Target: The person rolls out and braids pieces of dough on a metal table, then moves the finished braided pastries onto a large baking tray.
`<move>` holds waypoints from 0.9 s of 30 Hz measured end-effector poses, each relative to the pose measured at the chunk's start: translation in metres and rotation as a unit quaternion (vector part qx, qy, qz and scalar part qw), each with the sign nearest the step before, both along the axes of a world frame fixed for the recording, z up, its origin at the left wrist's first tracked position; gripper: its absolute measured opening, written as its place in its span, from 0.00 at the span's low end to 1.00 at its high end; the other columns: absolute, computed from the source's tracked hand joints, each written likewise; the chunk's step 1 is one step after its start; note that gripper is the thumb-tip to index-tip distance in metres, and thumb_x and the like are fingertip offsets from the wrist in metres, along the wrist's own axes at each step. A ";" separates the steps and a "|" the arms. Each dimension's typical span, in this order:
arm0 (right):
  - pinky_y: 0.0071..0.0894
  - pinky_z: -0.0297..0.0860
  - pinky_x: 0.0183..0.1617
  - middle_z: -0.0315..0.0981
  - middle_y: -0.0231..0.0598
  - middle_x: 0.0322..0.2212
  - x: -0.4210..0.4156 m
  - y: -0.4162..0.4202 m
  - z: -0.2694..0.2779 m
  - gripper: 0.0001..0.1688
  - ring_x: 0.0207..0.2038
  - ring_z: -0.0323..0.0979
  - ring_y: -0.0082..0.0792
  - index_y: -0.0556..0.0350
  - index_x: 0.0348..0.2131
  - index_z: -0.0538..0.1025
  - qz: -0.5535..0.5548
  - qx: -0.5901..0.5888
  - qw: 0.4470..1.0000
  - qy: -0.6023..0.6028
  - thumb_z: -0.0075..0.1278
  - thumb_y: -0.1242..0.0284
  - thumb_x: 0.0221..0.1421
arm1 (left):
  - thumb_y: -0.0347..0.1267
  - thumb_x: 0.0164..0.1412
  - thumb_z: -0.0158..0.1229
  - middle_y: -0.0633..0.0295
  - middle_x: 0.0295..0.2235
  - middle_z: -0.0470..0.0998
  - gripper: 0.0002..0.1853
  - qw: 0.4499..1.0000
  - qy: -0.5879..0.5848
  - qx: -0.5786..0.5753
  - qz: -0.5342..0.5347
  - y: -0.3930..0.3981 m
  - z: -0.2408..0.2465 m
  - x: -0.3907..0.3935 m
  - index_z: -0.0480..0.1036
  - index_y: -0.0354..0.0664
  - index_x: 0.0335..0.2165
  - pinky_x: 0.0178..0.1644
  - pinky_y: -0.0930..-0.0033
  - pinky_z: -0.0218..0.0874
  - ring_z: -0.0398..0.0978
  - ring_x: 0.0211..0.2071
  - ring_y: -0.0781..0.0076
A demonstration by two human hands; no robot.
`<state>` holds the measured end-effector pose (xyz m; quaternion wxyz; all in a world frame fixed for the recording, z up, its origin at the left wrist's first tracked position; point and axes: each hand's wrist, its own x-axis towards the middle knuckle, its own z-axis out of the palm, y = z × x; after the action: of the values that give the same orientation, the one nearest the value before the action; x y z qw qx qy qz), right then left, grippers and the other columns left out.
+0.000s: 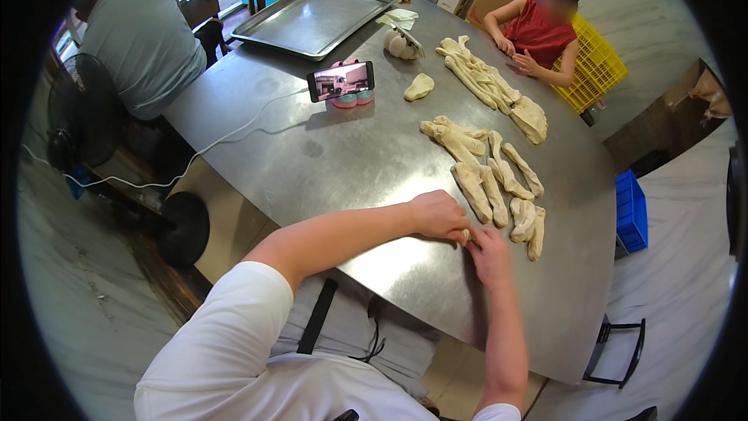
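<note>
My left hand (pixel 441 214) and my right hand (pixel 489 252) meet low over the metal table (pixel 269 158). Both grip a small piece of pale dough (pixel 466 235), mostly hidden by the fingers. Just beyond the hands lie several thick dough strips (pixel 472 190), some side by side and some overlapping. Two short dough pieces (pixel 523 219) sit to the right of these, close to my right hand. Longer dough strips (pixel 476 73) are heaped farther back, with a wide dough lump (pixel 529 118) at their near end. A single dough lump (pixel 419 87) lies apart.
A smartphone (pixel 341 82) with a lit screen leans on a pink stand, its white cable (pixel 219 141) crossing the table's left edge. A large metal tray (pixel 315 17) is at the back left. One person in red (pixel 537 35) sits across; another person (pixel 143 41) is at left, near a fan (pixel 82 108).
</note>
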<state>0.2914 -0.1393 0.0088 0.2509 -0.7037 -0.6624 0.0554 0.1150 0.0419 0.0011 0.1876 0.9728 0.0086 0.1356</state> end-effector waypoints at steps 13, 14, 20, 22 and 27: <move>0.47 0.73 0.60 0.79 0.49 0.52 -0.088 0.128 0.135 0.23 0.54 0.77 0.53 0.54 0.57 0.79 0.030 0.153 0.984 0.081 0.59 0.77 0.63 | 0.48 0.52 0.75 0.59 0.41 0.84 0.23 0.924 -0.182 0.239 0.235 0.146 0.114 -0.185 0.83 0.46 0.42 0.51 0.49 0.72 0.82 0.47 0.52; 0.47 0.72 0.62 0.77 0.49 0.56 -0.102 0.142 0.156 0.25 0.57 0.76 0.54 0.54 0.59 0.78 0.029 0.214 0.967 0.133 0.60 0.77 0.63 | 0.47 0.54 0.75 0.56 0.46 0.83 0.28 0.866 -0.287 0.269 0.309 0.185 0.131 -0.211 0.81 0.46 0.50 0.54 0.48 0.71 0.81 0.49 0.49; 0.47 0.71 0.66 0.74 0.47 0.62 -0.110 0.124 0.103 0.24 0.62 0.73 0.55 0.53 0.58 0.79 0.119 0.187 0.973 0.063 0.62 0.74 0.62 | 0.39 0.64 0.71 0.53 0.50 0.82 0.20 0.871 -0.220 0.204 0.390 0.156 0.129 -0.245 0.79 0.44 0.51 0.57 0.49 0.70 0.78 0.53 0.47; 0.46 0.71 0.66 0.75 0.46 0.61 -0.091 0.096 0.055 0.23 0.62 0.73 0.53 0.52 0.56 0.80 0.126 0.099 0.985 0.063 0.62 0.74 0.62 | 0.38 0.64 0.71 0.52 0.51 0.82 0.21 0.923 -0.167 0.122 0.324 0.137 0.085 -0.238 0.79 0.43 0.52 0.58 0.51 0.70 0.78 0.53 0.46; 0.44 0.73 0.62 0.78 0.44 0.56 -0.013 0.004 -0.014 0.16 0.59 0.75 0.48 0.56 0.49 0.82 0.089 0.072 0.993 -0.015 0.61 0.75 0.62 | 0.42 0.64 0.70 0.53 0.51 0.82 0.23 0.954 -0.113 -0.064 0.271 0.086 0.006 -0.134 0.80 0.46 0.54 0.59 0.50 0.70 0.78 0.54 0.48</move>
<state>0.2780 -0.1355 -0.0047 0.2851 -0.6227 -0.7284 0.0188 -0.0190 0.1284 0.0074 0.2056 0.8981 0.2594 0.2897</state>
